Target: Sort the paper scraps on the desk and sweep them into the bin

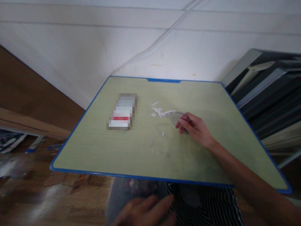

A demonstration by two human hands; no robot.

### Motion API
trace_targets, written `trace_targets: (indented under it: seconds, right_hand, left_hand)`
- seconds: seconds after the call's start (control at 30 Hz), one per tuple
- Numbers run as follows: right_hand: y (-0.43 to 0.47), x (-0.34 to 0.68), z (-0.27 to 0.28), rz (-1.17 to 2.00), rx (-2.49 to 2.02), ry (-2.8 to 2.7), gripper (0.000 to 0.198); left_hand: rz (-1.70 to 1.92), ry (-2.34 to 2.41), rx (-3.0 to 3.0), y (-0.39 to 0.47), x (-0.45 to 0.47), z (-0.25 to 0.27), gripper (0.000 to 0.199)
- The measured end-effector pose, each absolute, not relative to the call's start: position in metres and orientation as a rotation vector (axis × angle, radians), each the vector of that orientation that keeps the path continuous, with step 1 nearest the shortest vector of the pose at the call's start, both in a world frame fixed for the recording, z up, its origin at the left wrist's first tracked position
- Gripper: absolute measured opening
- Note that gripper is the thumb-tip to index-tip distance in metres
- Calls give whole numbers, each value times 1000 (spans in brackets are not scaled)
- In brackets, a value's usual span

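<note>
Two hands: right hand (196,127) pinches clear protractor (173,116) by paper scraps (157,110); left hand (145,212) grip unclear.

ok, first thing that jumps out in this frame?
The right hand at mid-table, gripping a clear plastic protractor beside scattered white paper scraps. Next, the green table with its blue rim, then the left hand below the near edge on a translucent bag.
</note>
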State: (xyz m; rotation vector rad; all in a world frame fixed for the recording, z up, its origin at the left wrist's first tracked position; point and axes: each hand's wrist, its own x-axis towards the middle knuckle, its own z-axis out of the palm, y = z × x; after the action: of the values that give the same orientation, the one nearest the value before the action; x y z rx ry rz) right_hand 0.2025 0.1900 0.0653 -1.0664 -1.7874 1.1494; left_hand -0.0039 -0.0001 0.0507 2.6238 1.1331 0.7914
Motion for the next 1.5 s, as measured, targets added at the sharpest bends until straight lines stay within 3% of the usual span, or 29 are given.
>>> trace_targets:
  seconds: [0.13,0.2,0.3,0.67,0.97,1.3,1.5]
  right_hand:
    - [188,203,69,1043,-1087,-1718,29]
    - [189,202,70,1029,-1092,-1712,30]
    - [190,202,68,1059,-1087,-1718,30]
    - [191,200,70,1125,-1073,-1666,29]
    - [183,189,67,1617,-981,-1411,34]
    - [176,174,68,1468,-1117,-1393,45]
    - [172,171,68,1337,-1079,-1399,42]
  left_hand:
    - [625,1302,2642,77,-17,84,17]
    - [345,1465,2662,113,-16,88,10]
    - [276,1495,2648,145,-6,82,10]
    - [341,1460,2566,153,5,68,16]
    - [494,1449,2453,160,4,56,17]
    - [935,1254,2108,156,4,59,11]
    - [998,1089,1710,154,10,62,11]
